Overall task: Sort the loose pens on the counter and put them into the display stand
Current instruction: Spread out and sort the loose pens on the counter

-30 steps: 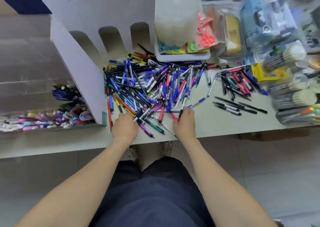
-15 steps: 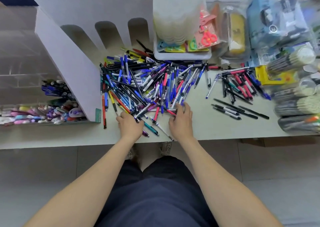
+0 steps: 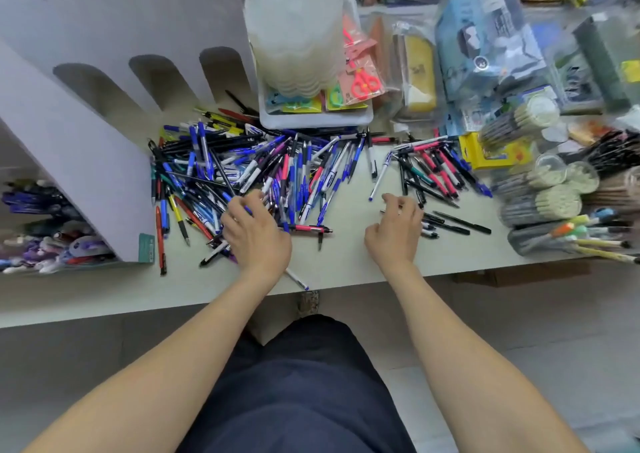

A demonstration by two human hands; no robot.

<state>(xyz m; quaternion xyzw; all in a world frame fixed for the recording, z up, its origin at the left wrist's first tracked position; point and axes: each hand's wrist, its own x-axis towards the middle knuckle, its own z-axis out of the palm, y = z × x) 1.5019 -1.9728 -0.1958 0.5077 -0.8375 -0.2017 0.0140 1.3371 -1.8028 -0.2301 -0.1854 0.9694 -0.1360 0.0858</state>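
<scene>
Head view: a person sorts pens at a cluttered stationery bench (image 3: 346, 265). The right hand (image 3: 393, 231) has swung away from the near edge of the main pile of pens (image 3: 263, 172), where it lay a second ago. It now sits with fingers curled beside a short row of black pens (image 3: 453, 224) just to its right. A dark pen lies under its fingertips, but whether it is pinched or only touched cannot be told. The left hand (image 3: 256, 236) stays on the pile's near edge, fingers curled among the barrels, its grip likewise unclear. The shift suggests sorting by kind is under way, with the bulk still unfiled. The white display stand (image 3: 79, 161) rises left of the left hand. Beyond both hands stands a white tray (image 3: 311, 118); grey floor tiles (image 3: 519, 331) show below.
</scene>
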